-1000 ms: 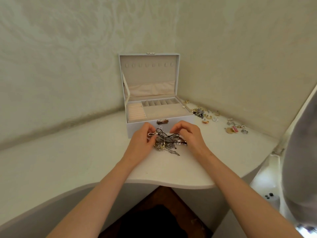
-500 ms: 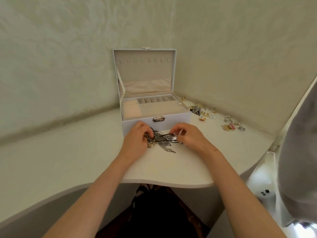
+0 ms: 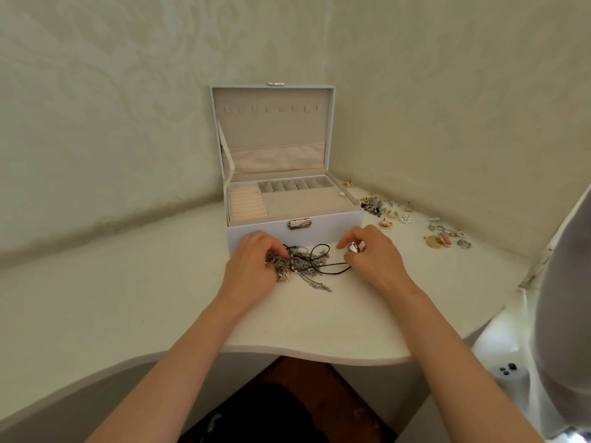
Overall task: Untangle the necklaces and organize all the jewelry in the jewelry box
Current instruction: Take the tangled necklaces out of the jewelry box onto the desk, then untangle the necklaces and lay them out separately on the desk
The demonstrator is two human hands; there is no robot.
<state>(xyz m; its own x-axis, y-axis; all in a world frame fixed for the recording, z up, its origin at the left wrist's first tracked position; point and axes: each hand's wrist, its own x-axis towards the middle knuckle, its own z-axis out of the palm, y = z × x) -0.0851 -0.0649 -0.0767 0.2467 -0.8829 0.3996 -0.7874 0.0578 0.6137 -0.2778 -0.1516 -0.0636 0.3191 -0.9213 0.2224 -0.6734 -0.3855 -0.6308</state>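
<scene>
Surface (image 3: 319,321): pale, carries everything; both forearms reach across its near edge.
Left hand (image 3: 252,270): fingers curled over the left end of the tangle of necklaces (image 3: 303,263), gripping it against the surface.
Right hand (image 3: 374,260): pinches a silver pendant (image 3: 353,247) at the tangle's right side.
Black cord (image 3: 334,272): runs left to right, from the knot out to the right hand, so its long axis lies between the hands.
Nearer hand: the right, for the cord's outer end; the left, for the knot.
Likely next move: draw the cord rightward, I judge.
Jewelry box (image 3: 329,223): open, just behind the tangle.
Loose jewelry (image 3: 393,214): farther right, beside the box.
</scene>
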